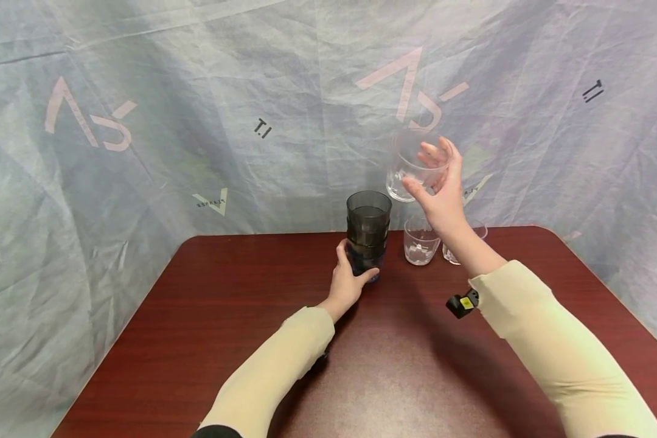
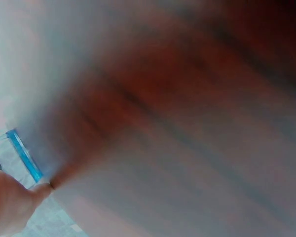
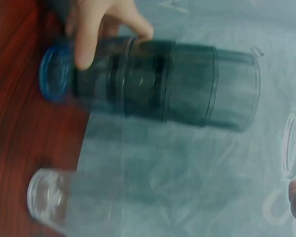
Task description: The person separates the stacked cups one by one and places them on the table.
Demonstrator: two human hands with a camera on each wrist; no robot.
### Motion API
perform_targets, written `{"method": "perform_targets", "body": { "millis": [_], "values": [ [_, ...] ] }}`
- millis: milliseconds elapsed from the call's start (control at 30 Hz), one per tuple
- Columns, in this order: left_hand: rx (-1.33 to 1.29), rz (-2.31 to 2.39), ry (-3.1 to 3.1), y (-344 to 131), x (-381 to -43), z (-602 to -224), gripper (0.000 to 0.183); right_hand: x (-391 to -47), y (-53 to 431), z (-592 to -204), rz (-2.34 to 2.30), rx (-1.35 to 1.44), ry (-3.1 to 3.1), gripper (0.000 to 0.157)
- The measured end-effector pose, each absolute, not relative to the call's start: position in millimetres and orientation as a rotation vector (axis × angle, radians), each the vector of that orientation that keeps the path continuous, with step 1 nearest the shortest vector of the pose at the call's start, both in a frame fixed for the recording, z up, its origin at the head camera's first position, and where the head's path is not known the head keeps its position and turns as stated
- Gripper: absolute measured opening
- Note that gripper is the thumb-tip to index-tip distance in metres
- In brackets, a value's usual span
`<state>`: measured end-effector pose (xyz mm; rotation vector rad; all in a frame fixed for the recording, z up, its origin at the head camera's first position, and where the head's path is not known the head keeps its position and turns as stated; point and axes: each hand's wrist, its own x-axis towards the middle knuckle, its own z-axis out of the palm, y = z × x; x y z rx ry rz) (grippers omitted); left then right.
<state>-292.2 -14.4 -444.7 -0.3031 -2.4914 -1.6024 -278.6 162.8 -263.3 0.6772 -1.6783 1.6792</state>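
Observation:
A stack of dark see-through cups (image 1: pixel 368 228) stands on the table, its bottom cup blue. My left hand (image 1: pixel 349 281) grips it low down, thumb and fingers on either side. The right wrist view shows the same stack (image 3: pixel 167 81) lying sideways in the picture, with the left hand (image 3: pixel 101 22) around its lower end. Up to the right of the stack's rim, my right hand (image 1: pixel 443 188) holds a clear cup (image 1: pixel 401 182) in the air between thumb and fingers. In the left wrist view only part of the left hand (image 2: pixel 10 202) and a blue edge (image 2: pixel 24 155) show; the rest is blurred.
Two more clear cups stand at the table's back right: one clear cup (image 1: pixel 420 250) beside the stack and another clear cup (image 1: pixel 479 230) partly behind my right forearm. The reddish-brown table (image 1: pixel 208 328) ends at a hanging grey sheet (image 1: pixel 159 182).

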Motion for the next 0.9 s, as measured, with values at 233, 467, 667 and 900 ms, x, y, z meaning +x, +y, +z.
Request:
{"method": "perform_targets", "body": {
  "millis": [233,467,667,900],
  "values": [
    [-0.308,-1.589,-2.481,-14,-292,-446,0.091,-288,203,-277,1.710,0.596,-1.648,0.080],
    [-0.308,-1.580,-2.480,-15,-292,-446,0.091,-285,242,-290,1.651,0.485,-1.739,0.081],
    [-0.304,-1.576,-2.485,-15,-293,-447,0.091,-280,270,-302,1.600,0.315,-1.843,0.084],
    [-0.310,-1.560,-2.477,-14,-293,-446,0.090,-275,298,-317,1.496,0.197,-1.919,0.085]
  ]
}}
